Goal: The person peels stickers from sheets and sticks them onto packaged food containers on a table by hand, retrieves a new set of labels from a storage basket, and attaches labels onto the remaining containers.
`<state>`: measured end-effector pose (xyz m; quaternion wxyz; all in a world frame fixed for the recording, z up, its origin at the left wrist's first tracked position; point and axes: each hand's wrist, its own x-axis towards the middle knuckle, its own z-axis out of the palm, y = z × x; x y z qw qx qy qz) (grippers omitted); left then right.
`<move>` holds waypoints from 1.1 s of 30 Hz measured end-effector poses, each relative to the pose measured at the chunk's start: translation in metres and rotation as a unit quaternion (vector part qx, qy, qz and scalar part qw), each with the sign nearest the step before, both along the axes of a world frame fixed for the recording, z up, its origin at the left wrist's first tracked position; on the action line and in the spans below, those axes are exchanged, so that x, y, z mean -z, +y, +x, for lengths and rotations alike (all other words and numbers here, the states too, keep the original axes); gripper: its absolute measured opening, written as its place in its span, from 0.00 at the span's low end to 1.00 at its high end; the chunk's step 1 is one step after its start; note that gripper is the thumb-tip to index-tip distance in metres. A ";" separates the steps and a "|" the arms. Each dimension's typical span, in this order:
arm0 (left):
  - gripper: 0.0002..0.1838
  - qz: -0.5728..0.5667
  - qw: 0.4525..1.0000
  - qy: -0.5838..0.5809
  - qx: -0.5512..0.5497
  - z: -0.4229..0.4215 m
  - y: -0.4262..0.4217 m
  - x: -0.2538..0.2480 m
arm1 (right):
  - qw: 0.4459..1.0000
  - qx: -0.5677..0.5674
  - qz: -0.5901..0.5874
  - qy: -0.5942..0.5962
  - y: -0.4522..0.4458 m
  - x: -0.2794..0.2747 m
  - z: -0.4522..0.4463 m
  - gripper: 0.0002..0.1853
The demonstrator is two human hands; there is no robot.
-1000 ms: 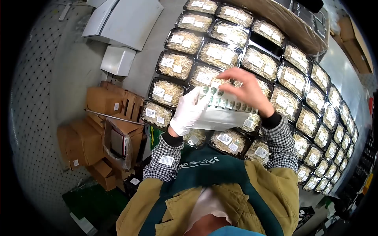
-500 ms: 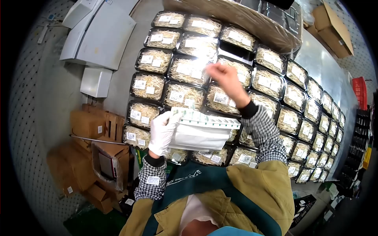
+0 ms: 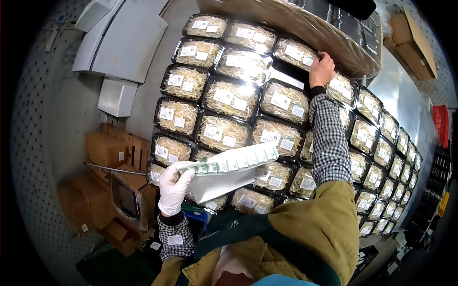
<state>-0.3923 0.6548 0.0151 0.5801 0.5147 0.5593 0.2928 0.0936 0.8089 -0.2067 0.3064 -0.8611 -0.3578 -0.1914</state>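
My left hand (image 3: 174, 188), in a white glove, pinches the left end of a sheet of green-and-white stickers (image 3: 234, 162). The sheet's white backing hangs down over the nearer trays. My bare right hand (image 3: 322, 70) reaches to the far side, fingers curled and touching the right end of a black tray of bean sprouts (image 3: 295, 51). Whether a sticker is between those fingers is hidden. Closer in, another bean sprout tray (image 3: 285, 101) shows white labels under its clear film.
Rows of similar packed trays (image 3: 365, 136) cover the metal table (image 3: 389, 62). At the far edge stands a plastic-lined carton (image 3: 281, 24) of black trays. Cardboard boxes (image 3: 90, 205) lie on the floor at left, below a white appliance (image 3: 121, 43).
My right hand has moved away and to the right, from above the middle trays to a far tray's end. My left hand has shifted left and nearer, tilting the sticker sheet.
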 end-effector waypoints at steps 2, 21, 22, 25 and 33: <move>0.09 0.032 0.999 0.012 0.003 0.005 0.005 -0.008 | 0.991 -0.100 0.063 0.064 0.004 -0.015 -0.015 0.10; 0.11 0.090 0.996 -0.016 -0.009 0.028 0.038 -0.010 | 0.722 -0.525 -0.087 0.443 0.060 -0.107 -0.144 0.16; 0.11 0.066 0.997 -0.039 -0.017 0.031 0.039 -0.016 | 0.612 -0.577 -0.175 0.512 0.021 -0.161 -0.174 0.18; 0.11 0.038 0.997 -0.059 -0.033 0.033 0.033 -0.015 | 0.538 -0.757 -0.155 0.337 -0.042 -0.213 -0.226 0.18; 0.11 0.158 0.982 0.099 -0.009 0.011 0.016 -0.023 | 0.653 -0.545 0.059 0.522 -0.066 -0.211 -0.209 0.07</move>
